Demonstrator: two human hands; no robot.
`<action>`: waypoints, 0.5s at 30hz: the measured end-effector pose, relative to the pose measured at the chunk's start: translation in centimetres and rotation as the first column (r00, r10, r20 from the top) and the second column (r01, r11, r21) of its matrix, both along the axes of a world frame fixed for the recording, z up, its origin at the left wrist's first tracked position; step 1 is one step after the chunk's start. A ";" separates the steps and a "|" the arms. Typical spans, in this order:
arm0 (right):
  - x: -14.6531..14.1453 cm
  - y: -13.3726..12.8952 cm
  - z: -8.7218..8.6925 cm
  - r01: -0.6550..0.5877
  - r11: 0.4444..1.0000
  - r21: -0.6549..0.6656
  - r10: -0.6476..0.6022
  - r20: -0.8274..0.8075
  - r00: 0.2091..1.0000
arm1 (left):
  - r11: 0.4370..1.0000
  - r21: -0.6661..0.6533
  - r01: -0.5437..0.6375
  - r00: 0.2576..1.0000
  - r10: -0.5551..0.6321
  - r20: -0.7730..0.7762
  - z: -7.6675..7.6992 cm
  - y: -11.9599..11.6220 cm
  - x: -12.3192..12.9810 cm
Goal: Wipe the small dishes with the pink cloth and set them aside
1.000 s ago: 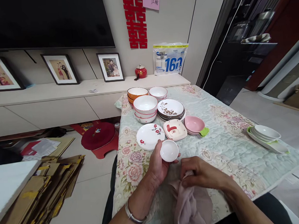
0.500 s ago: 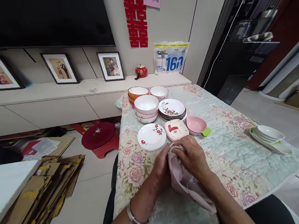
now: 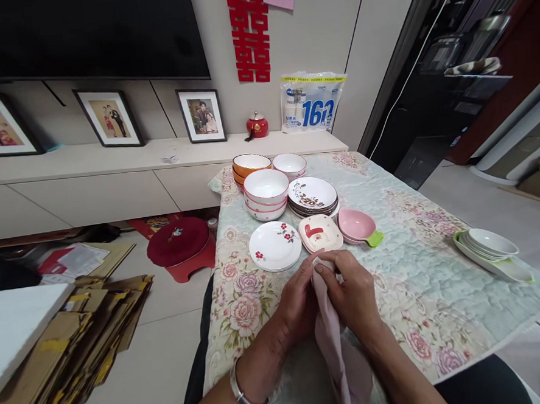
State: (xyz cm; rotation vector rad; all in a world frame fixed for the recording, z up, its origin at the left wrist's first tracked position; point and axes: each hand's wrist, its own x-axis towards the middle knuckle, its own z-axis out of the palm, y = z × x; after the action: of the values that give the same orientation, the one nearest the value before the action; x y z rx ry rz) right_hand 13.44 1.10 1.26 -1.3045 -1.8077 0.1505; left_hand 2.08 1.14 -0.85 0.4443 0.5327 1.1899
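Note:
At the near side of the table, my left hand (image 3: 298,301) and my right hand (image 3: 352,288) are closed together around a mauve cloth (image 3: 334,350), whose loose end hangs down between my forearms. A pale rim peeks out at my fingertips; what it belongs to is hidden by cloth and fingers. Just beyond my hands lie a square dish with a red pattern (image 3: 321,234) and a stack of white plates with red flowers (image 3: 275,245). Pink bowls with a green leaf-shaped handle (image 3: 356,224) sit to the right of the square dish.
Farther back stand pink-rimmed bowls (image 3: 265,190), orange bowls (image 3: 250,163), another white bowl (image 3: 289,164) and brown-flowered plates (image 3: 313,193). Small white bowls on a green-edged dish (image 3: 492,246) lie far right. A red stool (image 3: 181,244) and flattened cardboard (image 3: 90,341) are on the floor at left.
The mauve cloth has shifted in my hands; its loose end, bunched toward my right forearm before, now hangs straighter down. My right fingers have moved slightly. The dishes on the table stay put.

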 end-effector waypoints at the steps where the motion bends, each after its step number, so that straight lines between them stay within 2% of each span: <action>1: -0.1 -0.2 0.2 -0.049 0.998 -0.036 0.047 -0.035 0.998 | 1.000 -0.028 0.004 0.999 -0.003 0.046 0.3 0.1 0.0; 7: 0.0 -0.8 0.8 -0.260 0.933 -0.247 0.251 -0.070 0.966 | 0.991 -0.134 -0.028 0.991 0.046 0.128 1.1 0.6 -0.2; 13: 2.0 -0.5 2.1 -0.455 0.817 -0.354 0.484 -0.010 0.875 | 0.990 -0.139 0.003 0.989 0.017 0.147 0.8 0.4 -0.2; 15: 2.3 -0.5 2.4 -0.488 0.799 -0.351 0.526 0.014 0.850 | 0.989 -0.146 0.005 0.989 0.017 0.145 0.7 0.2 -0.1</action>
State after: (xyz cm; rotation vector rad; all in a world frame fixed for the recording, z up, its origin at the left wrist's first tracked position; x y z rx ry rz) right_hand 15.71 0.58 3.63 -1.0239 -2.2727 0.7251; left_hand 1.99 1.36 -0.20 0.2286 0.4906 1.1703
